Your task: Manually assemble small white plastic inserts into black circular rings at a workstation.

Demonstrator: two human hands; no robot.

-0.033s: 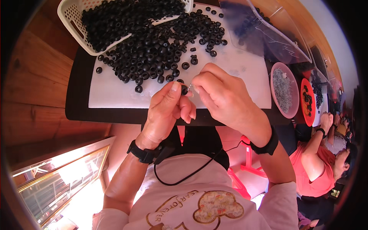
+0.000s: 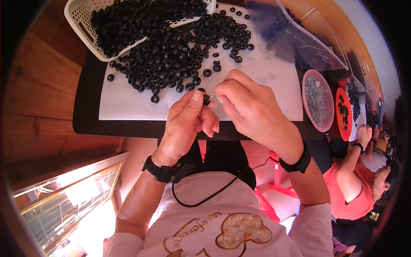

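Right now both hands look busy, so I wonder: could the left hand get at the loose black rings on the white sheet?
Probably yes: the black rings lie uncovered just beyond the left hand.

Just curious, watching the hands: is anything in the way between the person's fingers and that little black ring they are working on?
Nothing visible. The left hand pinches the small black ring at its fingertips, and the right hand meets it directly. The pile of black rings lies beyond them.

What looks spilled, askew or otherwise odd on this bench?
The white basket sits tilted at the mat's far corner, and black rubber rings spread out of it in a loose heap across the white mat. A few lie apart at the edges. Nothing looks damaged.
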